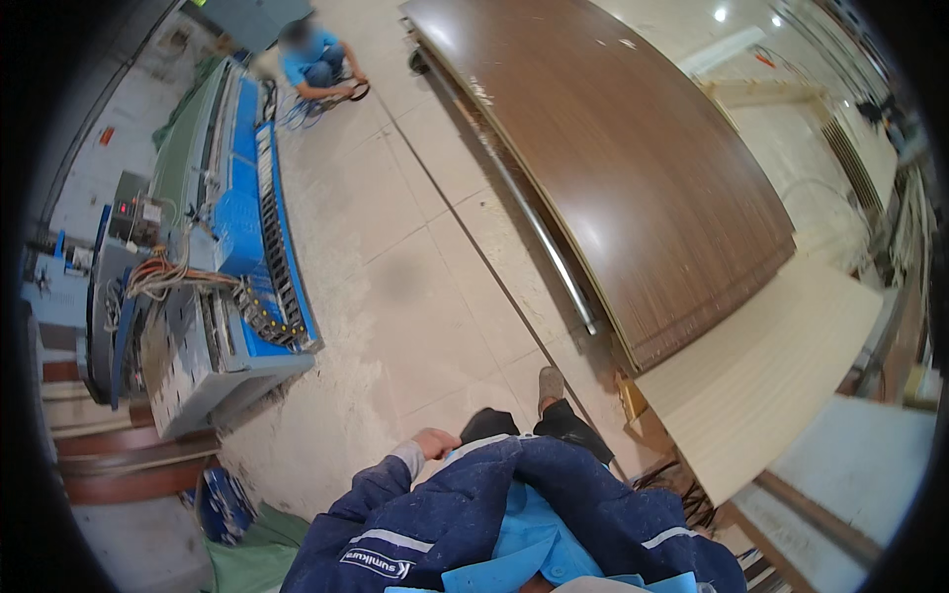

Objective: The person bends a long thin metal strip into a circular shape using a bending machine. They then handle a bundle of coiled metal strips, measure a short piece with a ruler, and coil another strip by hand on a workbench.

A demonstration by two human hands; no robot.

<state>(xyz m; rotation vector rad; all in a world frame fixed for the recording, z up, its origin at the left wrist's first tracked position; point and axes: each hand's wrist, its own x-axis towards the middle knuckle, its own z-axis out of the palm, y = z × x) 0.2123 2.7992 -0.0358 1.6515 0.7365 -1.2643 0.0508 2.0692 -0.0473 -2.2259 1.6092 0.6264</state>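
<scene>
My left hand [432,443] hangs low beside the hem of my dark blue jacket [445,504], close to my dark trousers. Its fingers are small and partly turned away, so their grip does not show. The right hand is out of sight, with that arm hidden under the jacket. A long thin dark strip [474,232] runs along the tiled floor, passing just right of my shoe [551,383]. At its far end a person in a light blue shirt [314,61] crouches, holding a dark ring-shaped roll [360,91].
On the right lies a large stack of brown wood-grain panels [633,178] over a metal bar [534,222]. A pale panel [756,371] sticks out nearer me. At left stands a blue and grey machine [237,227] with a cable chain [269,208] and bundled hoses.
</scene>
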